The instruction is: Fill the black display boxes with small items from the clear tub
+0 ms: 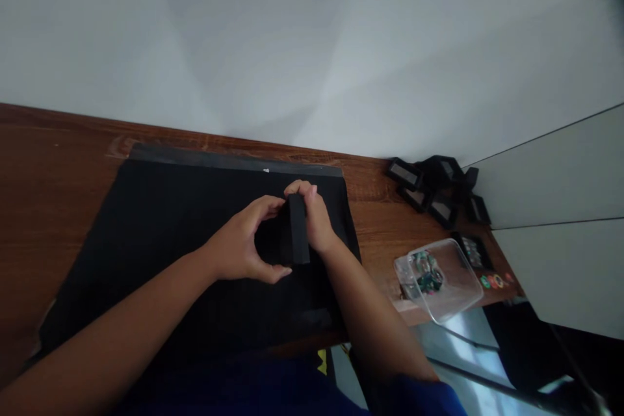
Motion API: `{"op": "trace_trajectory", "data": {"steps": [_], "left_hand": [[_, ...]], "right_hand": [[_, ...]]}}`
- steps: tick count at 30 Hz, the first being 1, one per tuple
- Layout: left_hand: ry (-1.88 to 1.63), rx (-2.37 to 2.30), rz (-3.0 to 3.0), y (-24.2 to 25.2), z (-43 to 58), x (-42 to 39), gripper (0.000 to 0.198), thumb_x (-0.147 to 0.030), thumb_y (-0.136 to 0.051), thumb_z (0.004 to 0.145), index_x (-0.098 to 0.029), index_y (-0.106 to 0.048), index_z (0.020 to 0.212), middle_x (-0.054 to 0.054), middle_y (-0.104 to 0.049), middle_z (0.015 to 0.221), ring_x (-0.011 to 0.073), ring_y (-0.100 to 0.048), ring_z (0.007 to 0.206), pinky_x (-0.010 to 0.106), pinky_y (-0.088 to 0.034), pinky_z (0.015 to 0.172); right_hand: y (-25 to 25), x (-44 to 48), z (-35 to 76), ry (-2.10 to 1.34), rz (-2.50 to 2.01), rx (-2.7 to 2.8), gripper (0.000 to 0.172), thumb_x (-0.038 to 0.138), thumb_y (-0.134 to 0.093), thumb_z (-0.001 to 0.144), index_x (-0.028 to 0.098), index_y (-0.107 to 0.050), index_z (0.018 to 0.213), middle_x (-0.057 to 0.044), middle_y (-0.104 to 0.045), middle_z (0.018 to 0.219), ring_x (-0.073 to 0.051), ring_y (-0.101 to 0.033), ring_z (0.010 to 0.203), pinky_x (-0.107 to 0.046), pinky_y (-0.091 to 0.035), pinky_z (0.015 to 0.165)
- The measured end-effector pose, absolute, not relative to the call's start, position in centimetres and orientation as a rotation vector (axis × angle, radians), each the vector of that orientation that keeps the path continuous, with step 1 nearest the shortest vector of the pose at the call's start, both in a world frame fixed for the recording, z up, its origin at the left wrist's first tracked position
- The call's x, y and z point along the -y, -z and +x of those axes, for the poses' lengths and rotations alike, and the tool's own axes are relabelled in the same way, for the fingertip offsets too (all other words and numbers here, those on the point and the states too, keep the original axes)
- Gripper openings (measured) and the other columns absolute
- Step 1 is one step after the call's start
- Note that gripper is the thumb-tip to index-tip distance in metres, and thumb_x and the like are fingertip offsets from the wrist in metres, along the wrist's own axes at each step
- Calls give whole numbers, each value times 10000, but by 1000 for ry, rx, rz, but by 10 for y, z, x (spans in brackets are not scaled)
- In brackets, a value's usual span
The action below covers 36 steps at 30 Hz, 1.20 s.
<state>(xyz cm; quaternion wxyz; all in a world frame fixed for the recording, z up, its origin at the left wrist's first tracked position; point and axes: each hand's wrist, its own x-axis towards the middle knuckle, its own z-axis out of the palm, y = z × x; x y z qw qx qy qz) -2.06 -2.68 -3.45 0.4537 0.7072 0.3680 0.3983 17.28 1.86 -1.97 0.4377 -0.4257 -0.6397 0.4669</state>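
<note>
A small black box (299, 231) stands on its narrow side between my hands, over the black mat (195, 221). My left hand (238, 244) curves round it from the left, with the thumb at the near end and the fingers at the far end. From the right, my right hand (318, 221) grips the box, its fingertips bent over the far end. The dark face turned towards my left palm blends into the mat, so its details cannot be made out.
Several black boxes with pale panels (441, 208) lie piled at the right, against the wall. Nearer stands a clear plastic tub (458, 286) with green and silvery pieces in it. Beside it are a dark tray (475, 252) and small coloured rings (491, 281), close to the table's edge.
</note>
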Motion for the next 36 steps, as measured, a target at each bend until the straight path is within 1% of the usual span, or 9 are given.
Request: {"op": "trace_trajectory", "data": {"steps": [4,13,20,25,27,29,31,33,36], "left_hand": [[-957,-870,1748,31,-15,29,896,-396,-998,619,-243,-591,1402,129,-708,1331,367,-734,1252,608,-617,1132],[-983,-820,1720,29,-9,37,875,-364,-956,616,-258,-611,1413,110,-708,1339,370,-733,1259,590,-631,1114],[-968,-847,1694,21,-3,40,878,-344,-956,590,-257,-615,1395,99,-708,1314,364,-740,1237,586,-636,1106],[-1013,-867,1750,26,-4,42,919,-325,-977,560,-265,-605,1398,88,-712,1305,357,-752,1209,576,-650,1095],[-1067,-938,1757,30,-11,40,892,-338,-982,567,-268,-611,1375,79,-714,1282,349,-763,1171,576,-664,1075],[-1136,-1072,1691,35,-20,35,783,-355,-976,632,-269,-620,1323,79,-708,1297,340,-766,1183,571,-663,1089],[-1171,-1079,1684,38,-28,31,773,-392,-965,654,-277,-626,1339,80,-712,1325,350,-761,1221,569,-668,1088],[-1150,-1067,1718,38,-31,29,835,-377,-952,681,-282,-596,1430,104,-704,1395,370,-750,1271,598,-642,1128],[-1132,-1045,1891,35,-27,31,927,-347,-925,754,-295,-519,1585,150,-643,1543,403,-686,1399,621,-589,1197]], "right_hand": [[21,-16,165,-1088,-1001,1511,772,887,-294,1054,259,-524,667,-15,-527,728,-210,-509,774,-400,-410,816],[34,-3,153,-1059,-1029,1284,802,902,-187,1044,256,-410,624,10,-397,663,-188,-405,671,-372,-348,693],[24,4,155,-1044,-1054,1299,776,808,-181,1105,249,-435,630,12,-420,650,-176,-422,662,-360,-377,699],[24,3,156,-917,-1060,1325,755,765,-210,1127,254,-448,625,1,-473,643,-182,-479,667,-371,-400,701],[24,4,156,-802,-1036,1287,721,724,-298,1140,257,-433,607,0,-474,621,-186,-482,645,-382,-405,697],[25,6,154,-690,-956,1282,697,684,-351,1147,259,-415,599,0,-471,601,-191,-481,635,-398,-421,728],[25,8,151,-683,-889,1303,666,680,-345,1150,258,-473,650,-12,-536,657,-204,-528,698,-410,-444,794],[26,8,148,-800,-893,1280,642,725,-315,1137,262,-596,792,-28,-622,795,-217,-587,806,-412,-467,847],[26,4,148,-973,-902,1225,722,820,-242,1096,266,-691,989,-47,-657,929,-233,-625,911,-416,-491,888]]}}
